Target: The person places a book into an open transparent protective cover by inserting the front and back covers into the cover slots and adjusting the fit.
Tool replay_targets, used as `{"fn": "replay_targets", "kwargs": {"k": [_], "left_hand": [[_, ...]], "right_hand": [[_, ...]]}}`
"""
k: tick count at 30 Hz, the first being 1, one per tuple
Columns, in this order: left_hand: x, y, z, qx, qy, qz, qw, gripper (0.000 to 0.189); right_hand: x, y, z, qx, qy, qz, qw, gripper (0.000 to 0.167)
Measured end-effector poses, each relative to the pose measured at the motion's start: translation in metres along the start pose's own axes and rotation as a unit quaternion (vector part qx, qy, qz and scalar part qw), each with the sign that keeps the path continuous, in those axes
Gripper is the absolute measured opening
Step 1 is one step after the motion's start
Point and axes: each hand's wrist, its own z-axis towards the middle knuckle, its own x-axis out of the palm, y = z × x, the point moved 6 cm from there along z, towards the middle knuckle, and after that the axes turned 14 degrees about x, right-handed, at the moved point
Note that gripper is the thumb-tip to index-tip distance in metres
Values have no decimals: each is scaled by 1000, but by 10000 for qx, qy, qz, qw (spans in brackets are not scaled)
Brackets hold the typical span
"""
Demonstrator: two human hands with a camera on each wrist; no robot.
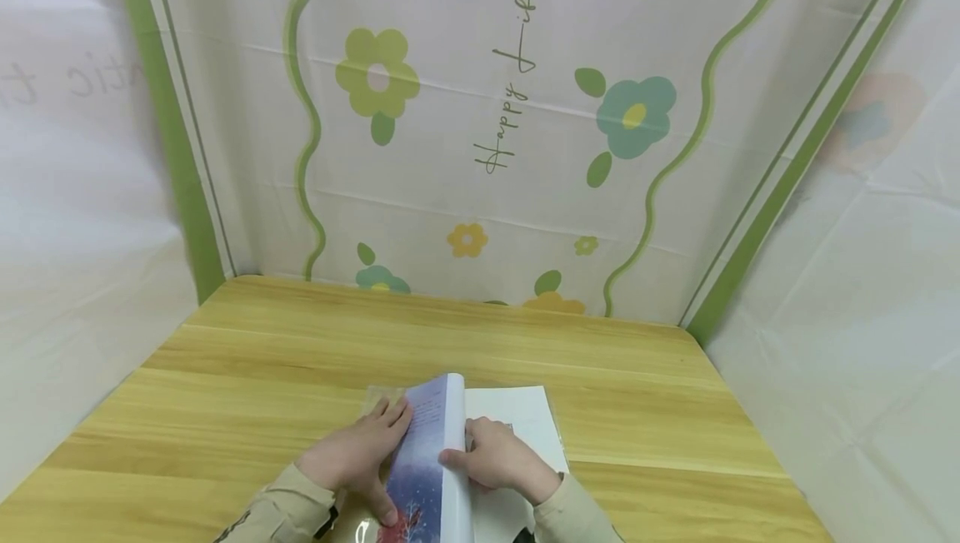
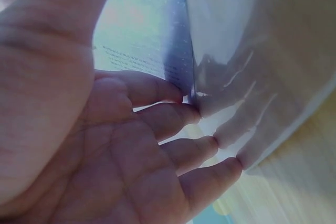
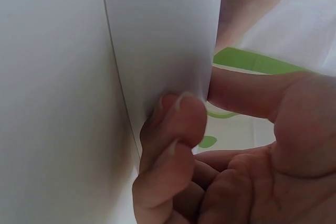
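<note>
A thin book [image 1: 418, 460] with a blue-purple snowy picture and a red tree lies near the front of the table, its white glossy side [image 1: 453, 435] curving upward. My left hand [image 1: 358, 450] lies along the left of the picture, fingers fairly straight, fingertips touching a shiny clear plastic sheet [image 2: 294, 77] beside the printed face. With thumb on one side and curled fingers on the other, my right hand [image 1: 501, 455] pinches the curved white part, seen close in the right wrist view as a glossy white sheet [image 3: 163, 35]. The book's lower end runs out of the head view.
A flat white page [image 1: 517, 401] lies right of the curved part, with clear plastic [image 1: 558, 435] along its edge. The wooden table [image 1: 637, 393] spreads around it. White patterned curtains [image 1: 465, 185] close off the back and both sides.
</note>
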Motion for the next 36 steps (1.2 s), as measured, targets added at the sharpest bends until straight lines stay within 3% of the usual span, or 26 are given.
{"fn": "replay_targets", "kwargs": {"k": [8, 16, 36], "left_hand": [[0, 0, 1, -132, 45, 2, 9999, 137], [-1, -2, -1, -8, 22, 24, 10000, 136], [-2, -5, -1, -53, -32, 131, 9999, 135]], "right_hand": [[1, 1, 0, -59, -125, -112, 9998, 24], [3, 3, -1, -204, -266, -161, 9993, 25], [5, 6, -1, -164, -508, -367, 9979, 29]]}}
